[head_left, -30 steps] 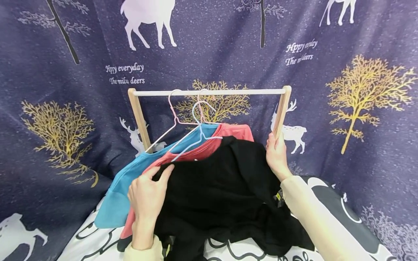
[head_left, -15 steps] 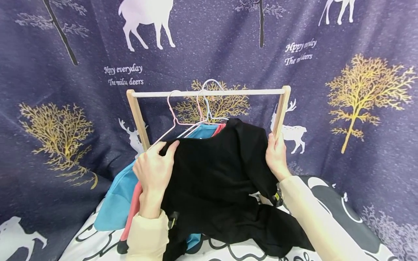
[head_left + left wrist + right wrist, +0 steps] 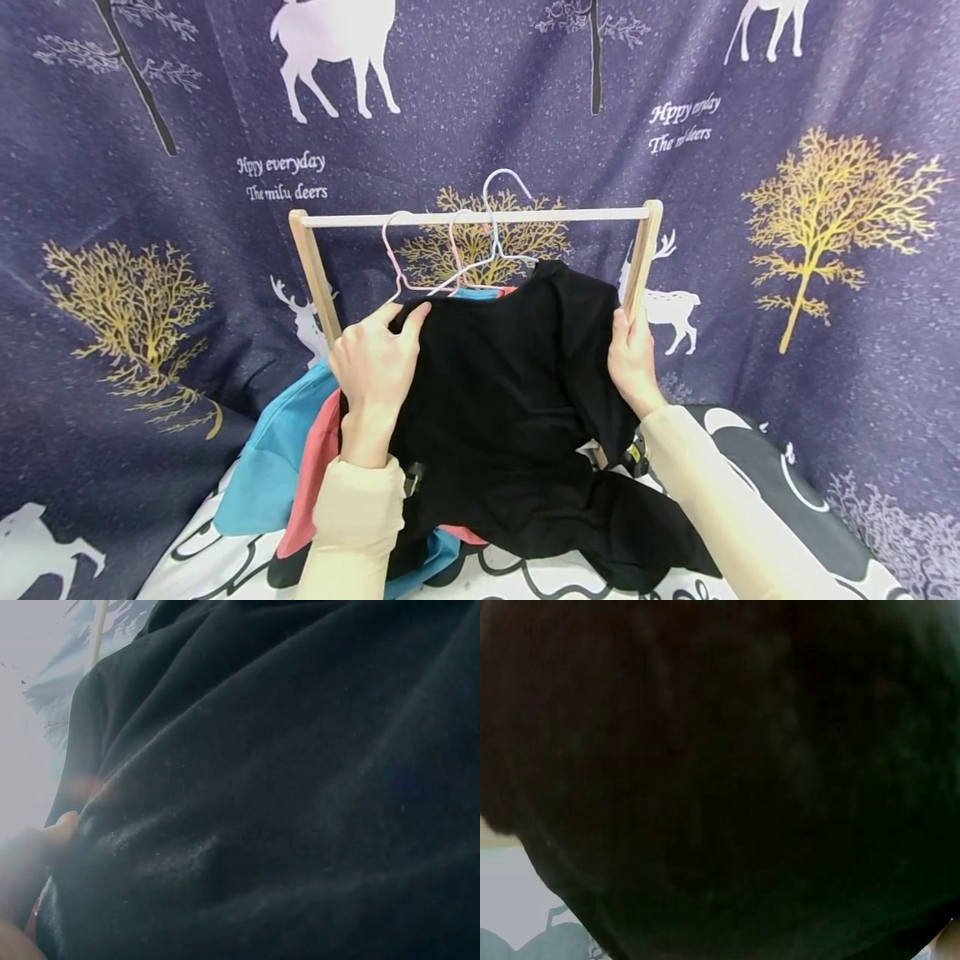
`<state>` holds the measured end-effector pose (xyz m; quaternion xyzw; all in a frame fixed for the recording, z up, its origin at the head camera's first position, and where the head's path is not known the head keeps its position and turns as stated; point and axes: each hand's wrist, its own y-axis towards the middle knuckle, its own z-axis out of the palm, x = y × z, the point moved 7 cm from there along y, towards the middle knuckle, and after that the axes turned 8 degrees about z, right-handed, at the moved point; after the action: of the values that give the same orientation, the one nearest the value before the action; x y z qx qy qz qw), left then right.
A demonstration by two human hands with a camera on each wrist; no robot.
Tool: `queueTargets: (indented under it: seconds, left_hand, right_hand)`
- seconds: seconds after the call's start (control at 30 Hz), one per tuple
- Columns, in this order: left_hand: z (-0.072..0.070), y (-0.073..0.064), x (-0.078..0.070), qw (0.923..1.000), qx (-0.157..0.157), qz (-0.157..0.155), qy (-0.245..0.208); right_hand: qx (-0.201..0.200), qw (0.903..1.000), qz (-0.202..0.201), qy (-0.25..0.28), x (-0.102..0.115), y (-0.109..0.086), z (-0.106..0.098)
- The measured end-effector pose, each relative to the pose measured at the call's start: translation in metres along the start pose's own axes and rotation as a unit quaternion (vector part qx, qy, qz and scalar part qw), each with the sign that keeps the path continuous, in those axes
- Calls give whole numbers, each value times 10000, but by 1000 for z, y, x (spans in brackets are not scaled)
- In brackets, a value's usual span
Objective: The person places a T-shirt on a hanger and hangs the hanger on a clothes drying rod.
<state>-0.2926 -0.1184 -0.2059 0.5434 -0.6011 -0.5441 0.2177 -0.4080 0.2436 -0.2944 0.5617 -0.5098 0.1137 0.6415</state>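
A black long-sleeved top (image 3: pixel 495 383) hangs spread on a pale blue hanger (image 3: pixel 497 243). My left hand (image 3: pixel 378 354) pinches the top's left shoulder, thumb in front. In the left wrist view the black cloth fills most of the picture, with a fingertip (image 3: pixel 66 823) at its edge. The hanger's hook rises above the white rail (image 3: pixel 570 216) and overlaps it in the head view. My right hand (image 3: pixel 632 360) grips the right wooden post (image 3: pixel 643 258) of the rack. Dark cloth (image 3: pixel 720 780) covers nearly all of the right wrist view.
Behind the black top, a blue garment (image 3: pixel 262 479) and a coral one (image 3: pixel 318 471) hang on pink hangers (image 3: pixel 392 250) from the rail. The rack stands on a black-and-white patterned cloth (image 3: pixel 525 575), with a deer-print curtain (image 3: pixel 480 100) behind it.
My left hand has raised the black top and hanger up and to the right, bringing the hook from below the rail to above it. My right hand has stayed on the post.
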Motion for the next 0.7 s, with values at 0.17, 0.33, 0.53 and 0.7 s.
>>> queueTargets:
  seconds: [0.17, 0.33, 0.53, 0.7]
  left_hand:
    - [7, -2, -5, 9999, 121, 22, 34]
    - [13, -6, -8, 9997, 244, -23, 61]
    - [20, -16, -7, 9989, 397, -203, 105]
    - [25, -23, -8, 9987, 469, -200, 29]
  right_hand:
    - [-34, 10000, -14, 23, -1, 0, 0]
    - [-109, 9999, -54, 48, 0, 0, 0]
    - [-35, 10000, 42, -2, -2, 0, 2]
    - [-70, 10000, 48, -7, -2, 0, 1]
